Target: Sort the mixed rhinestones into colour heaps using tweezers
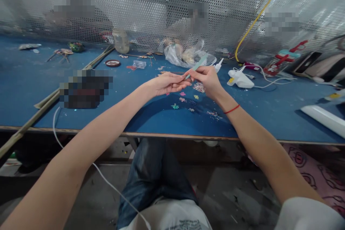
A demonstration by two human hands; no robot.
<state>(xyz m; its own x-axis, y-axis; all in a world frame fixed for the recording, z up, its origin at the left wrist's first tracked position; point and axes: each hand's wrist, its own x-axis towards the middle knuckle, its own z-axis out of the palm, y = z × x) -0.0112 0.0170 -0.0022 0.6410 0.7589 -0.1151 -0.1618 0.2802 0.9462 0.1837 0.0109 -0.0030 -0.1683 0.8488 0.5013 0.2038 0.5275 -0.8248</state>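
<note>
A slim pale green strip (198,66) is pinched in the fingers of my right hand (209,81); its lower tip meets the fingertips of my left hand (169,83). The left palm is turned partly up, with the thumb pressed towards the index finger. Whatever lies between those fingertips is too small to make out. Below the hands, small flower-like clusters are spread on the blue table: a teal one (175,106), a pink one (182,93) and a yellow one (196,97). A pile of tiny multicoloured pieces (198,87) sits beside the right hand.
A white glue gun (239,78) with its cord stands to the right. Clear plastic bags (175,54) and a jar (120,41) stand by the perforated metal screen. Long bamboo-like poles (54,97) cross the left side. A white bar (325,118) lies at right.
</note>
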